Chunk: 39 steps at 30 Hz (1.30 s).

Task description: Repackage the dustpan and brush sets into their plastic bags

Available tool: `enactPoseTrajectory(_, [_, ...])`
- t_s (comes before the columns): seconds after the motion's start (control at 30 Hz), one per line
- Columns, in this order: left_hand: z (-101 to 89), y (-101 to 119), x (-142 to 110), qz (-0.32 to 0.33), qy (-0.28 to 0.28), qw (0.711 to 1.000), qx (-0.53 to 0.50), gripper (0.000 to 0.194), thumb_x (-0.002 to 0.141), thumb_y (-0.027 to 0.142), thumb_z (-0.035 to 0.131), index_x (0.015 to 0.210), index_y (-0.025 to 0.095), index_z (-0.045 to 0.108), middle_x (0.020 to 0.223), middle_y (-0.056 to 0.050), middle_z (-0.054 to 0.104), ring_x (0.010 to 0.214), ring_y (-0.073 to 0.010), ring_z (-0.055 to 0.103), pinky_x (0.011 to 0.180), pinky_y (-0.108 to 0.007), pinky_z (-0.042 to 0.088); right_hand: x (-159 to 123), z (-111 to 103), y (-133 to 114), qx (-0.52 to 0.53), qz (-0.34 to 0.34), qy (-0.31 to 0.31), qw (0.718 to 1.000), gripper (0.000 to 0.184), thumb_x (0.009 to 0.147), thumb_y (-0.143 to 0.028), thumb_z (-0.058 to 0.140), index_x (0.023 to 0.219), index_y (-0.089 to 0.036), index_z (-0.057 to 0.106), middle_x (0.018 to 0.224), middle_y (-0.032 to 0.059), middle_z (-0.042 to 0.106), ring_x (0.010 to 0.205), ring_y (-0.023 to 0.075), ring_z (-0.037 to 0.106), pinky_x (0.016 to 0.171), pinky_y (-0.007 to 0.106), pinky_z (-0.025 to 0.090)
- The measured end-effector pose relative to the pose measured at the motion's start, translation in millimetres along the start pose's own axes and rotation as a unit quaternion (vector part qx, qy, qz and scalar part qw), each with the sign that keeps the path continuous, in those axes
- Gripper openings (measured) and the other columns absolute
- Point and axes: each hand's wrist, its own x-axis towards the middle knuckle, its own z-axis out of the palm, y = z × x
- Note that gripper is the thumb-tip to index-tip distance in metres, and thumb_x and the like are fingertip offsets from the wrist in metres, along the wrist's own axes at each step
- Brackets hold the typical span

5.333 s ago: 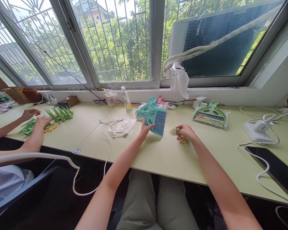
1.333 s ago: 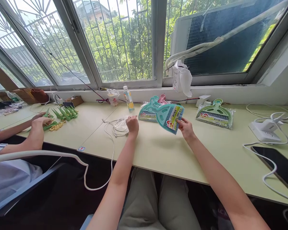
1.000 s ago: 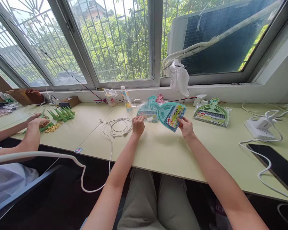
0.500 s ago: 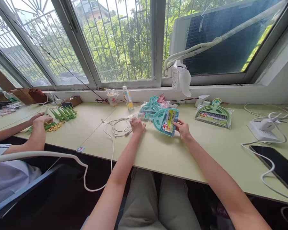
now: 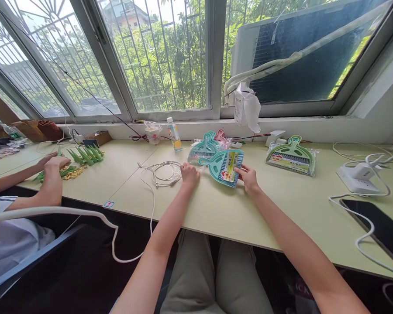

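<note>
My right hand grips the right edge of a teal dustpan and brush set, thumb over its yellow printed label. The set is tilted, with its handle pointing left. Just left of that handle, my left hand is closed, knuckles up; whatever its fingers hold is hidden. Behind the held set lie more teal dustpans in clear plastic, with a pink handle beside them. Further right, a green dustpan and brush set lies in a clear bag.
A coiled white cable lies left of my left hand. A drink bottle stands by the window wall. On the right are a power strip and a phone. Another person's hands work over green pieces at left.
My left hand has shifted slightly right and down, nearer the dustpan handle. The held dustpan set has tilted and moved slightly; my right hand keeps its grip.
</note>
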Motion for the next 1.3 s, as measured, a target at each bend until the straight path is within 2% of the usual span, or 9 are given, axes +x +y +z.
enactPoseTrajectory(0.13, [-0.4,1,-1,0.008,0.011,1.000,-0.006,0.024,0.086,0.026,0.048,0.089,0.016,0.069,0.100,-0.016,0.060,0.105,-0.0313,0.047,0.091,-0.045,0.034,1,-1,-1,0.003,0.002,0.011,1.000,0.028,0.061,-0.022,0.081,0.084,-0.019,0.065,0.078,0.0043,0.073,0.068,0.0196,0.070,0.066,0.034,0.062])
enactPoseTrajectory(0.33, [-0.4,2,1,-0.066,0.065,0.995,-0.027,0.038,0.082,0.044,0.059,0.107,0.016,0.060,0.113,-0.017,0.056,0.110,-0.0336,0.046,0.092,-0.044,0.035,-1,0,-3,-0.003,0.015,0.012,1.000,0.027,0.060,-0.019,0.079,0.084,-0.019,0.066,0.080,0.0035,0.073,0.066,0.0171,0.069,0.059,0.029,0.061])
enactPoseTrajectory(0.53, [0.2,1,1,-0.100,0.003,0.993,-0.068,0.019,0.081,0.033,0.057,0.089,0.016,0.064,0.113,-0.018,0.054,0.113,-0.0351,0.044,0.090,-0.045,0.035,-4,4,-2,-0.014,0.007,-0.010,1.000,0.026,0.061,-0.022,0.080,0.083,-0.018,0.067,0.079,0.0037,0.073,0.067,0.0169,0.069,0.057,0.027,0.059])
enactPoseTrajectory(0.63, [0.0,2,0,-0.090,-0.010,0.993,-0.072,0.019,0.083,0.028,0.052,0.093,0.016,0.064,0.111,-0.018,0.055,0.114,-0.0350,0.045,0.092,-0.047,0.035,-4,5,-1,-0.014,0.008,-0.013,1.000,0.028,0.061,-0.023,0.080,0.085,-0.018,0.067,0.081,0.0040,0.074,0.067,0.0167,0.069,0.058,0.027,0.059])
enactPoseTrajectory(0.73, [0.6,3,0,-0.098,0.003,0.992,-0.084,0.030,0.082,0.029,0.054,0.108,0.016,0.059,0.116,-0.020,0.055,0.118,-0.0369,0.044,0.094,-0.049,0.035,-4,5,0,-0.017,0.007,-0.009,1.000,0.027,0.061,-0.022,0.080,0.085,-0.018,0.068,0.082,0.0043,0.074,0.068,0.0164,0.068,0.058,0.027,0.058])
enactPoseTrajectory(0.83, [3.0,2,1,-0.108,0.026,0.989,-0.095,0.051,0.078,0.022,0.058,0.127,0.014,0.048,0.138,-0.023,0.044,0.131,-0.0382,0.036,0.102,-0.051,0.031,-4,4,-1,-0.020,0.011,0.000,1.000,0.025,0.061,-0.020,0.079,0.084,-0.018,0.068,0.082,0.0042,0.073,0.068,0.0164,0.069,0.057,0.026,0.058])
enactPoseTrajectory(0.97, [7.5,-1,4,-0.115,-0.010,0.986,-0.118,0.075,0.071,0.008,0.059,0.142,0.012,0.032,0.154,-0.025,0.024,0.144,-0.0378,0.018,0.113,-0.055,0.016,-4,4,-2,-0.023,0.012,-0.001,1.000,0.025,0.061,-0.021,0.079,0.083,-0.018,0.068,0.080,0.0039,0.073,0.068,0.0161,0.069,0.056,0.026,0.058])
enactPoseTrajectory(1.03, [8.5,-3,4,-0.109,-0.017,0.985,-0.133,0.078,0.071,0.007,0.060,0.143,0.012,0.031,0.155,-0.025,0.022,0.145,-0.0376,0.018,0.113,-0.054,0.018,-4,4,-2,-0.027,0.015,-0.004,1.000,0.025,0.061,-0.021,0.079,0.083,-0.019,0.068,0.080,0.0036,0.073,0.068,0.0161,0.068,0.057,0.026,0.058])
enactPoseTrajectory(1.3, [2.2,-8,4,-0.081,-0.001,0.989,-0.127,0.053,0.081,0.003,0.050,0.131,0.019,0.050,0.123,-0.017,0.060,0.120,-0.0292,0.054,0.095,-0.040,0.047,-3,4,0,-0.029,0.013,-0.006,0.999,0.030,0.058,-0.024,0.082,0.084,-0.019,0.068,0.082,0.0036,0.074,0.070,0.0174,0.069,0.059,0.028,0.059])
